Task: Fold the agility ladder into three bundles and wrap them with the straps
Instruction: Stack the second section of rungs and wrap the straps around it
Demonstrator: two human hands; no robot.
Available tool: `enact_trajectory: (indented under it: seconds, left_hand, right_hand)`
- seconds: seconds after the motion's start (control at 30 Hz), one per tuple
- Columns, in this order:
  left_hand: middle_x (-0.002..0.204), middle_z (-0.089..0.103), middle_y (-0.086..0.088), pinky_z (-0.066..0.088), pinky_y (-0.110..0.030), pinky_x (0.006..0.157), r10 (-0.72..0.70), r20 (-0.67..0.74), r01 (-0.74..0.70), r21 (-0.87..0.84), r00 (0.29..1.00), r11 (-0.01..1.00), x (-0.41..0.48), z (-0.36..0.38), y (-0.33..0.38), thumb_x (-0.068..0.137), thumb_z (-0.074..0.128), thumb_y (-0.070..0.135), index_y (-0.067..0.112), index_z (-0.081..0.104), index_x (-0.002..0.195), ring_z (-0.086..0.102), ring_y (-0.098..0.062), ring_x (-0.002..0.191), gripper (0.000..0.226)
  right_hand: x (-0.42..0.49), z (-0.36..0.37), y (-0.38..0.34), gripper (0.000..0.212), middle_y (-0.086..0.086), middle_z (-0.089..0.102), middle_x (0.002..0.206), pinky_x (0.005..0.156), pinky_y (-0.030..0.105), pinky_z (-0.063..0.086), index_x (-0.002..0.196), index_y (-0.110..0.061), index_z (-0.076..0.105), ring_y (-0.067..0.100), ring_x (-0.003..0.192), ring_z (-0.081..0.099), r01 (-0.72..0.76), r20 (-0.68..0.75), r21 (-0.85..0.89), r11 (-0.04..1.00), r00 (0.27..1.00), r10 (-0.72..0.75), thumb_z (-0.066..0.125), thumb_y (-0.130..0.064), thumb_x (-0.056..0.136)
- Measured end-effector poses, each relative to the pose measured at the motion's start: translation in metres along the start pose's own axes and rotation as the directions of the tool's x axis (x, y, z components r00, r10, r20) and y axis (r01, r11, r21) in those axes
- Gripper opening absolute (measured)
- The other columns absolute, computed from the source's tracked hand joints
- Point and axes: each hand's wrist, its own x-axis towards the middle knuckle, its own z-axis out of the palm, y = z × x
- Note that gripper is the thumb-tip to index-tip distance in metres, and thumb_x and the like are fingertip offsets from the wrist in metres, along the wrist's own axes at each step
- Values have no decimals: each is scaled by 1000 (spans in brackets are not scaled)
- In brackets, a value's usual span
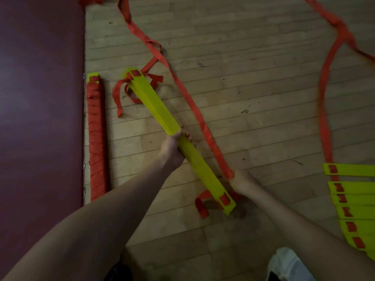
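At the bottom edge, closest to the lens, a white shoe [288, 264] is seen on the wooden floor [253, 57], and two bare forearms are stretched out above it. A stack of yellow rungs [150, 102] is held slantwise over the floor and is taken as the landmark. Its middle is gripped by the left hand [174, 148], with the fingers wrapped round it. Just right of the stack's near end, the right hand [243, 182] is closed round a red strap [199, 118]. From that fist the strap is led away along the right side of the stack and on toward the top of the view. Short loops of red strap are seen at both ends of the stack.

Left of the stack, well apart from it, a finished bundle [97, 138] is laid on the floor. It is wound in red strap along nearly its whole length, with only a yellow tip left bare at the far end. It is set against the edge of a dark red mat [40, 98]. Far to the right of the stack, loose yellow rungs [353, 201] are spread overlapping on the floor, and a second red strap [324, 98] is trailed from them toward the top.
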Motion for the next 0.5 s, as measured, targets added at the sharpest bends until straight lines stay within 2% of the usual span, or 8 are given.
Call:
enact_trajectory:
  seconds: [0.07,0.1,0.17,0.23,0.3,0.33,0.4,0.5]
  left_hand:
    - [67,51,-4,50,-35,62,-22,-26,23,65,999,998,1,-4,-2,95,44,5,14,50,103,53,-17,56,13]
    - [65,50,-5,52,-32,57,-33,-40,37,101,999,994,1,-8,-3,92,46,2,13,47,107,52,-16,53,18]
    - [65,49,-6,52,-31,54,-51,-42,56,152,998,987,-1,-11,-7,89,45,-4,14,47,113,51,-16,51,30]
    - [69,49,-6,51,-33,59,-65,-12,66,180,998,981,-6,-12,-12,88,43,-8,20,52,113,51,-16,55,38]
    - [73,49,-5,50,-35,64,-82,-2,80,240,997,967,-14,-13,-15,93,44,2,18,57,107,52,-17,60,25]
    - [74,51,-5,49,-35,66,-105,-3,101,280,995,955,-18,-14,-14,97,46,16,17,60,100,54,-18,61,14]
    - [70,57,-5,50,-36,68,-137,-2,129,354,991,926,-21,-19,-15,97,46,44,13,63,88,59,-19,63,37]
    - [75,62,-8,54,-34,66,-113,60,79,412,992,908,-23,-25,-24,96,52,33,8,60,95,66,-20,66,26]
  right_hand:
    - [4,-2,-3,13,8,62,94,75,34,49,91,-18,54,30,90,63,15,3,245,969,1000,-16,51,-30,93]
    - [4,-7,-8,10,10,60,89,70,35,49,85,-18,51,29,80,62,7,11,481,877,1000,-14,49,-20,95]
    - [-1,-22,-18,20,10,61,72,53,30,50,79,-16,50,19,55,59,-61,87,826,560,996,-20,46,-4,94]
    - [-8,-41,-32,22,6,59,60,43,24,48,76,-7,54,11,42,55,-126,173,939,319,977,-126,47,3,94]
    - [-8,-56,-45,21,6,57,63,44,21,49,77,-4,56,10,43,55,-177,210,968,176,958,-194,47,2,95]
    - [-6,-64,-51,19,6,56,64,46,21,50,79,-5,57,11,46,55,-171,198,975,143,960,-199,48,0,96]
    - [-1,-78,-61,15,5,56,65,51,20,52,82,-6,58,12,54,56,-122,150,983,140,965,-214,52,-3,95]
    - [2,-95,-77,13,2,60,64,52,20,53,81,-7,58,12,61,58,-105,148,980,167,951,-270,55,-3,93]
